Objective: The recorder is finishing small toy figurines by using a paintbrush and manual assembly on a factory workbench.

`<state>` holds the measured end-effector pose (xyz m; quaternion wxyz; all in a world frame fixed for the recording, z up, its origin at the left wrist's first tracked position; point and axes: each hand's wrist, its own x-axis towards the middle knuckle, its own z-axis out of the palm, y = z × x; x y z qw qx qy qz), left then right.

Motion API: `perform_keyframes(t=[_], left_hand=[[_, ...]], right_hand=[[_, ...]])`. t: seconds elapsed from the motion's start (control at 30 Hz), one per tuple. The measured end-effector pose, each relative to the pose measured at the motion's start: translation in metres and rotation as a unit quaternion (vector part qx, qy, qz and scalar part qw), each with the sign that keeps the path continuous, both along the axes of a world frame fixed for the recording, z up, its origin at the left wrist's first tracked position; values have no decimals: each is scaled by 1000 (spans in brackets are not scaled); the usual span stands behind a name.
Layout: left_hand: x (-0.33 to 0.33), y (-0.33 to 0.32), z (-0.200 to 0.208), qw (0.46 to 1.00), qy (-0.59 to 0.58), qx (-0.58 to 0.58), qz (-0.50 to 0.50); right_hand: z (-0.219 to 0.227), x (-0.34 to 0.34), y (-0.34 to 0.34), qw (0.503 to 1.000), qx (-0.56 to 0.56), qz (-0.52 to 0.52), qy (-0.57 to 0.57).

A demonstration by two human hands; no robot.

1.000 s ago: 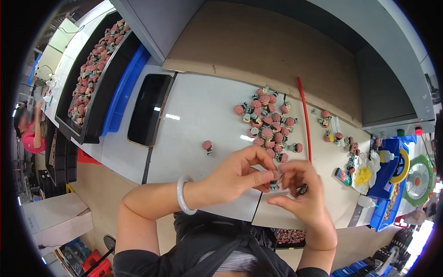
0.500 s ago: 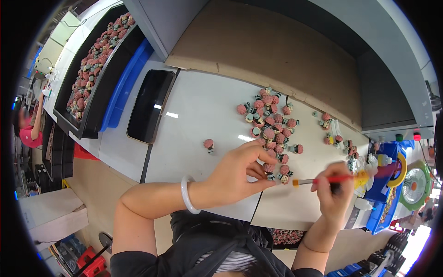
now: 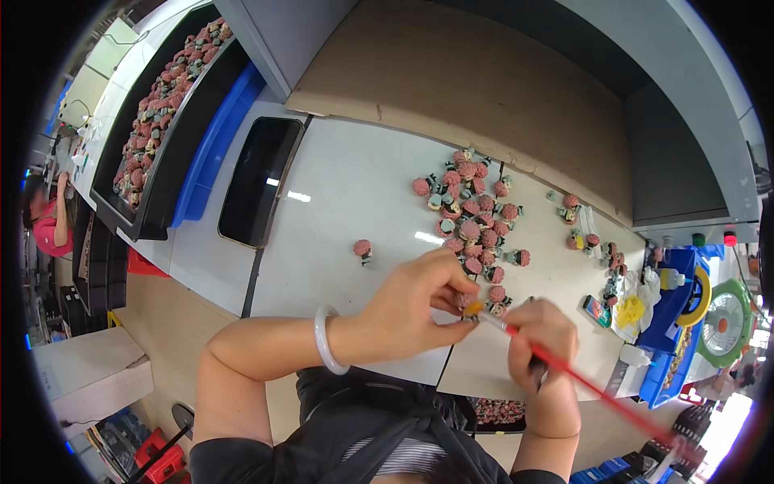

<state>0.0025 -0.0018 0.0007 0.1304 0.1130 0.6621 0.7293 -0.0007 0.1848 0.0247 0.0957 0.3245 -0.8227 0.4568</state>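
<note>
My left hand (image 3: 403,310), with a pale bangle at its wrist, pinches a small pink-headed figurine (image 3: 465,300) between thumb and fingers. Much of that figurine is covered by the fingertips. A red-handled paintbrush (image 3: 592,388) is gripped in my right hand (image 3: 542,335), its yellowish bristles reaching the figurine. Something dark also shows in the right palm, too blurred to name. Just beyond both hands lies a loose cluster of similar figurines (image 3: 469,232), with pink knobbly heads and dark and grey-green bodies. One single figurine (image 3: 362,249) lies apart to the left.
A black phone (image 3: 262,181) lies at the left, beside a black tray (image 3: 165,189) full of figurines. A grey-walled shelf (image 3: 476,77) borders the table's far side. On the right are more figurines (image 3: 570,211), a yellow sponge-like piece (image 3: 630,312), blue bins (image 3: 673,323) and a green fan (image 3: 723,327).
My right hand has moved left and toward me, bringing the brush tip onto the figurine in my left hand. The brush has tilted, and its long handle now points down to the right.
</note>
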Motion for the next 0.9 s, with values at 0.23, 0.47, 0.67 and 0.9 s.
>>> perform_keyframes(t=[0.23, 0.47, 0.67, 0.9], left_hand=[[-1, 0, 3, 999, -32, 19, -21], [-4, -6, 6, 998, 33, 41, -31], [-1, -8, 8, 997, 10, 77, -27], [-3, -6, 9, 995, 76, 61, -26]], right_hand=[[4, -3, 0, 999, -8, -45, 4], [4, -33, 38, 922, 248, -269, -130], [7, -13, 20, 996, 12, -64, -65], [2, -1, -2, 991, 124, 19, -34]])
